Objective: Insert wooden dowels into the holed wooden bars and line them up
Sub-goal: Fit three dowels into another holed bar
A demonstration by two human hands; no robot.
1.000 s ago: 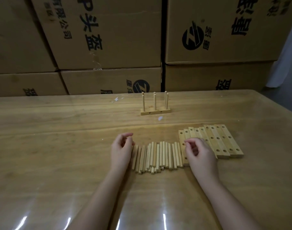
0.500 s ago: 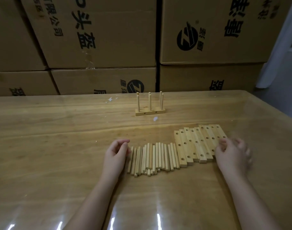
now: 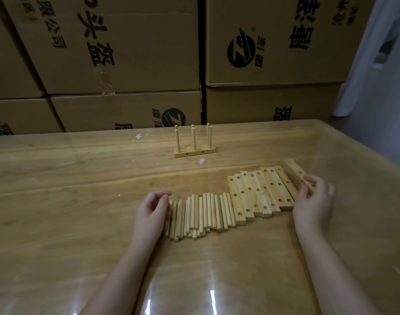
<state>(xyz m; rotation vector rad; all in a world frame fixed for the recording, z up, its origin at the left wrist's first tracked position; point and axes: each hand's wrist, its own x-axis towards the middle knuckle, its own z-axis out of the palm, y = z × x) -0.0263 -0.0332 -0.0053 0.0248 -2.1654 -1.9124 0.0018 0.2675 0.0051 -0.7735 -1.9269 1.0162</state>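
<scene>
Several loose wooden dowels (image 3: pixel 203 214) lie side by side in the middle of the table. Right of them, several holed wooden bars (image 3: pixel 260 192) lie in a row. My right hand (image 3: pixel 312 201) grips the rightmost bar (image 3: pixel 295 172), which is pulled away from the row and tilted. At the left end of the dowel row rests my left hand (image 3: pixel 151 212), fingers loosely curled and touching the outermost dowel. Farther back stands a finished bar (image 3: pixel 194 152) with several dowels upright in it.
The wooden table (image 3: pixel 69 201) has a glossy top and its right edge runs close to my right hand. Stacked cardboard boxes (image 3: pixel 131 48) form a wall behind the table. A pale curtain (image 3: pixel 376 64) hangs at the far right.
My right hand moved from the left end of the bar row to its right end and took hold of the rightmost bar, drawing it away. The left hand stayed put.
</scene>
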